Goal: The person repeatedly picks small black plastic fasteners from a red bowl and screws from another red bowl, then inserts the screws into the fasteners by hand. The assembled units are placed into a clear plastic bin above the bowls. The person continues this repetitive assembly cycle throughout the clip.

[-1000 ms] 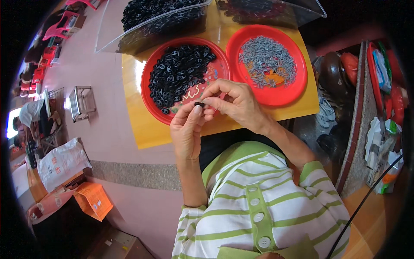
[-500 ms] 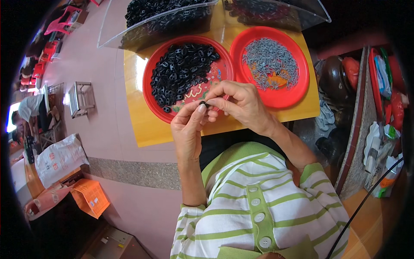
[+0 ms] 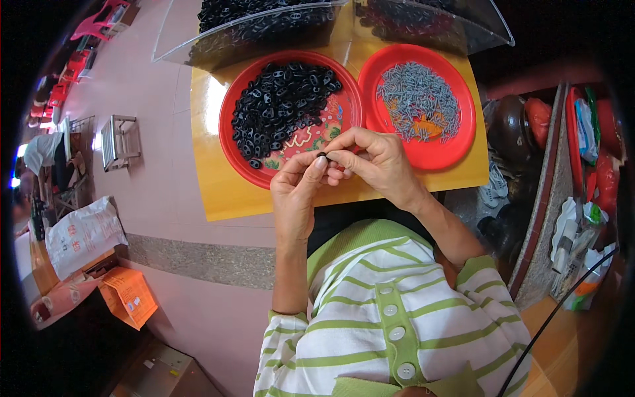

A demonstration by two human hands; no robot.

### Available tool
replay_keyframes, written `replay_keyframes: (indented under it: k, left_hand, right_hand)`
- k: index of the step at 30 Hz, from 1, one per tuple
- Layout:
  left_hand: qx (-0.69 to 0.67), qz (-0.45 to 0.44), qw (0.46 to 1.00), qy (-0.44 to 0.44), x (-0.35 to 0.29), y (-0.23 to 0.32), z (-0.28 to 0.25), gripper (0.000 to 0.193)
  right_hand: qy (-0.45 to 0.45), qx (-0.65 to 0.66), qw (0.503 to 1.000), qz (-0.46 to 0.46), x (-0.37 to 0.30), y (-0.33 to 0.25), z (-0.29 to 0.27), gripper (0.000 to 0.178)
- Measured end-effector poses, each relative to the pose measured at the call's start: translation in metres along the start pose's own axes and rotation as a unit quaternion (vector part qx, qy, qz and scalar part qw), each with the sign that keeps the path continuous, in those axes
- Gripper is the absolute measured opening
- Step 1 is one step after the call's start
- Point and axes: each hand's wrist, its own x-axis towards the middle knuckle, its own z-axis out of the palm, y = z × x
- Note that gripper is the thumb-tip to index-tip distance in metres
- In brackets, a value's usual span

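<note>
A small black piece [image 3: 323, 156] is pinched between my two hands, over the near edge of a red tray. My left hand [image 3: 299, 182] grips it between thumb and forefinger. My right hand [image 3: 378, 165] closes on its other side, thumb and forefinger together; whether a screw is in those fingertips is hidden. The round red tray [image 3: 226, 142] holds a heap of black two-holed plastic pieces [image 3: 281, 106]. Right of it, a second red tray [image 3: 423, 157] holds many small grey screws [image 3: 420, 92].
Two clear bins [image 3: 264, 33] of black pieces stand at the back of the yellow table [image 3: 210, 192]. On the left floor are a metal stool [image 3: 119, 142], a white sack [image 3: 86, 235] and an orange box [image 3: 129, 298]. A shelf edge [image 3: 542, 192] runs along the right.
Both hands stay pinched on the black piece. They sit slightly further right in the view, and the trays and bins have shifted a little too.
</note>
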Motion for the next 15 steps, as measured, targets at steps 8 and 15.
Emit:
replay_keyframes:
  k: [8, 15]
  left_hand:
    - [0.007, 0.003, 1.0, -0.005, 0.0, 0.005, -0.002, 0.013]
    - [0.021, 0.02, 1.0, 0.01, -0.001, 0.003, -0.012, 0.013]
  right_hand:
    - [-0.007, -0.031, 0.999, -0.015, 0.005, -0.003, 0.002, 0.008]
    - [0.011, -0.038, 0.999, -0.027, 0.008, 0.007, 0.015, 0.008]
